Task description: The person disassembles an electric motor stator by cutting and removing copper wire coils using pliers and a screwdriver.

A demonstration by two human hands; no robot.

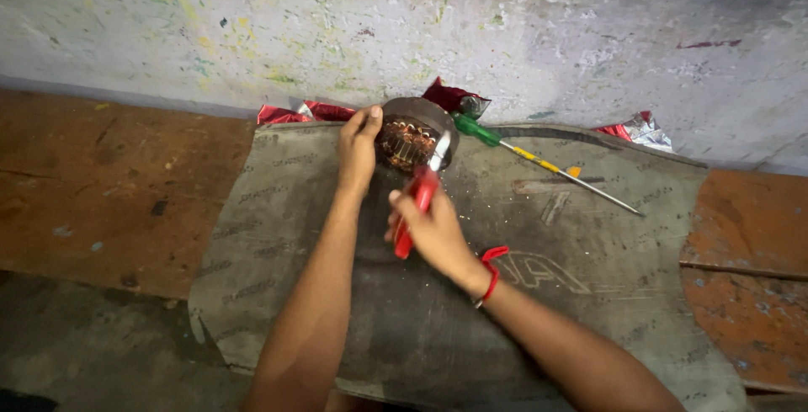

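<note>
Hands at work: your left hand (358,144) is gripping the motor stator (414,134); your right hand (433,231), fingers wrapped, is apparently pressing red-handled pliers (418,197) into its copper windings.

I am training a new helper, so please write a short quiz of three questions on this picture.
1. True or false: the left hand holds the round motor stator.
2. Which tool is in the right hand? A. hammer B. red-handled pliers C. brush
3. What lies on the mat, right of the stator?

Key: 1 true. 2 B. 3 A green-handled screwdriver.
</note>
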